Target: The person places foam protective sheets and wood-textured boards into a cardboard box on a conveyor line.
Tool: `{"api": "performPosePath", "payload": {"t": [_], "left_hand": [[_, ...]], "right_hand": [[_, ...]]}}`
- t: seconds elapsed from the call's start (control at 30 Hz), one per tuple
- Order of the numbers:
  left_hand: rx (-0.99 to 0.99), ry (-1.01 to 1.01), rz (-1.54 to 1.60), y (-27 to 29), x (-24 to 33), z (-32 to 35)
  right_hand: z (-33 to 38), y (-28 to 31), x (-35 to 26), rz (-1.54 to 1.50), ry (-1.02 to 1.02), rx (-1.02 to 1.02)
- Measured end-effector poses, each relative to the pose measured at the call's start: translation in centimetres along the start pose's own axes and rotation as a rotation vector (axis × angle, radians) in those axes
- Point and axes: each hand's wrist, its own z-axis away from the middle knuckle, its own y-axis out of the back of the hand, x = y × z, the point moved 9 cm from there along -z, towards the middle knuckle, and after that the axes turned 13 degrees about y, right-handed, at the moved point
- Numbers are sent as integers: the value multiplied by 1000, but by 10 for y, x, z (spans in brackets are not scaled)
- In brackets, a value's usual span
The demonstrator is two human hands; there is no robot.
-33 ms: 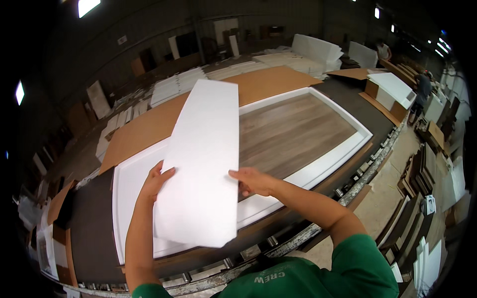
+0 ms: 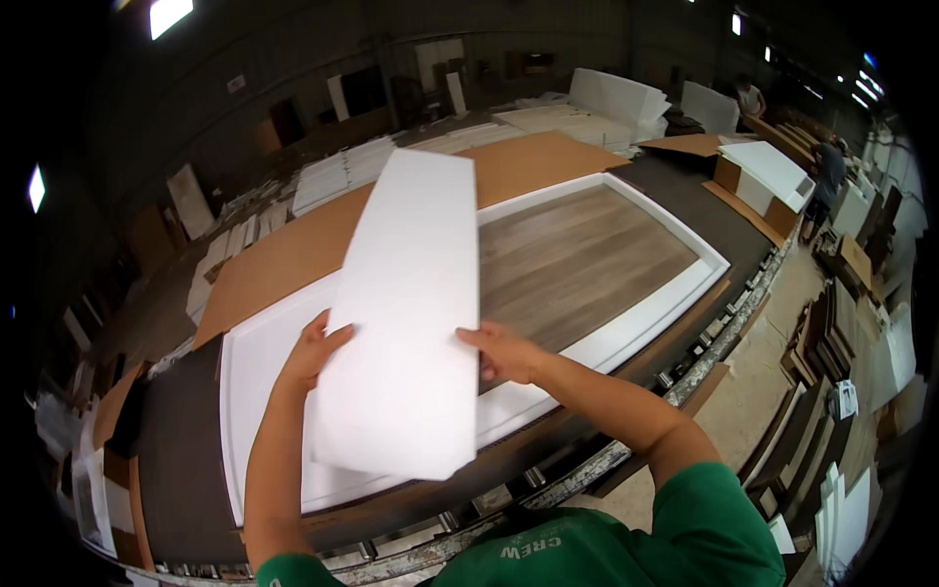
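Observation:
Both my hands hold a long white foam sheet (image 2: 406,284), raised and tilted over an open carton. My left hand (image 2: 315,352) grips its left edge, thumb on top and fingers underneath. On the right edge, my right hand (image 2: 497,354) pinches it the same way, its fingers partly hidden beneath. Under the sheet lies a wood-grain panel (image 2: 577,264), framed by white foam edging (image 2: 650,313). More white foam (image 2: 264,391) covers the carton's left part. The held sheet hides the middle of the carton.
A brown cardboard flap (image 2: 284,249) spreads along the carton's far side. The carton rests on a roller conveyor (image 2: 450,519). Another open carton (image 2: 768,176) stands at the far right, near a person (image 2: 829,181). Stacked dark panels (image 2: 822,342) line the right side.
The foam sheet has shifted slightly to the right and up, with both my hands moving along with it. My grip on its two edges looks the same.

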Motion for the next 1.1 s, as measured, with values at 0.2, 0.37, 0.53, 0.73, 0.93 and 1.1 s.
{"api": "performPosePath", "payload": {"t": [0.2, 0.37, 0.53, 0.73, 0.93, 1.1], "left_hand": [[346, -177, -603, -4, 21, -83], [194, -403, -1308, -127, -15, -67], [114, -300, -1294, -140, -43, -68], [291, -352, -1284, -107, -52, -119], [430, -451, -1358, -118, -35, -156], [201, -85, -1431, -104, -34, -194]], "right_hand": [[1, 90, 4, -106, 63, 363], [-17, 141, 33, -119, -50, 523], [-56, 171, 31, -119, -10, 516], [-121, 168, 28, -80, 56, 510], [-111, 215, 2, 515, -306, 309], [-109, 288, -97, 1531, 272, 568]]}}
